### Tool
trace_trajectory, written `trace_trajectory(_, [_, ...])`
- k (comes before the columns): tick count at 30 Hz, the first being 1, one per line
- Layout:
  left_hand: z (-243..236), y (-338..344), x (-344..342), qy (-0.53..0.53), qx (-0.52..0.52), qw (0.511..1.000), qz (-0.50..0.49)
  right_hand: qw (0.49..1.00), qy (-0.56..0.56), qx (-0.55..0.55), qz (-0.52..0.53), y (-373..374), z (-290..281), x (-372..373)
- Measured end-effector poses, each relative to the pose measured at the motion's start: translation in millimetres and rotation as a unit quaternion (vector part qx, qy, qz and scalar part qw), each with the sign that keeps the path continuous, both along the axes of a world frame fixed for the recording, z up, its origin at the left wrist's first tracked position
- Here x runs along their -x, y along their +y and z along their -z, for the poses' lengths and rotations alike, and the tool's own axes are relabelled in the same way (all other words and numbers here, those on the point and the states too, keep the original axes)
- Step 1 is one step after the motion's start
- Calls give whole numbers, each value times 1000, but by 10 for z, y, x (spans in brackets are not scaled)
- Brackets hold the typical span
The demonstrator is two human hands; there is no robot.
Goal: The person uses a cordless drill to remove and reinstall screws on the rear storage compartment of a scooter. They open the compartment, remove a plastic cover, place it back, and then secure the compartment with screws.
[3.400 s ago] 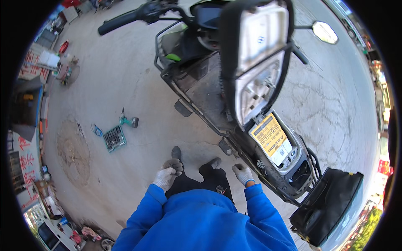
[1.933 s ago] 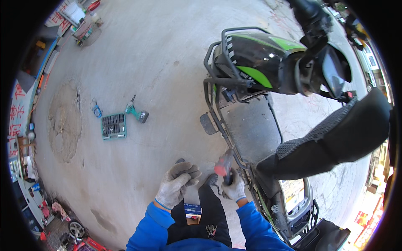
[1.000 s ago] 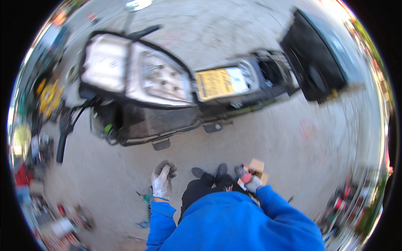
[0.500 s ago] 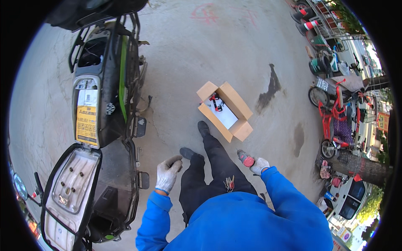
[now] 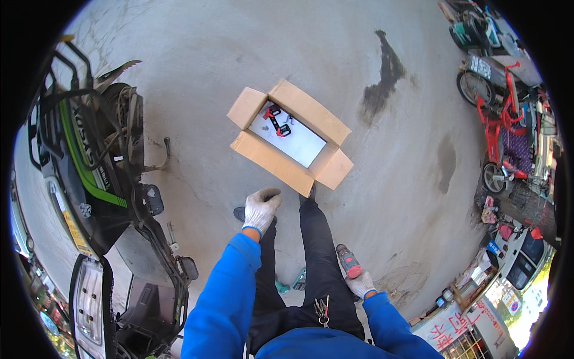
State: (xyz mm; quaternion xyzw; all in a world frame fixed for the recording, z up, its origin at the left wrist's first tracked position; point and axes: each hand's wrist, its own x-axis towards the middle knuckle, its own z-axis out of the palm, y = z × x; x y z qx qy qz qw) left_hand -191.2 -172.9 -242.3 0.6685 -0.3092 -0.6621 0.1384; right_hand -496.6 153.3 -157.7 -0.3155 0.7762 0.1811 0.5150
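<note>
My right hand (image 5: 360, 284), in a white knit glove, is wrapped round a red and grey cordless drill (image 5: 348, 263) beside my right thigh. The drill points forward. My left hand (image 5: 262, 209), also gloved, hangs over my left foot with its fingers curled together; anything inside them is hidden. Ahead of both hands an open cardboard box (image 5: 308, 110) stands on the ground with its flaps folded out. Inside, on a white flat surface (image 5: 299, 143), lies a red and black tool (image 5: 277, 122) with small metal pieces beside it. Neither hand touches the box.
A black and green electric scooter (image 5: 92, 173) stands at my left, its seat (image 5: 89, 296) tipped up. Keys (image 5: 323, 311) hang at my waist. Green objects (image 5: 300, 279) lie on the ground between my legs. A red cycle (image 5: 493, 134) and a white vehicle (image 5: 523, 263) are at the right.
The box appears nearer and the scooter has slid further left in view. My left hand has moved forward and inward. The drill stays in my right hand, now lower beside my thigh.
</note>
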Motion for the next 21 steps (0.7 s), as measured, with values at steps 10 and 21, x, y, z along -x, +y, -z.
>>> trace_trajectory(10, [174, -19, 739, -26, -68, 996, -49, 999, 24, -13, 39, -145, -99, 676])
trace_trajectory(21, [-747, 941, -1057, -54, -32, 994, -93, 998, 55, -12, -19, -644, -323, 722])
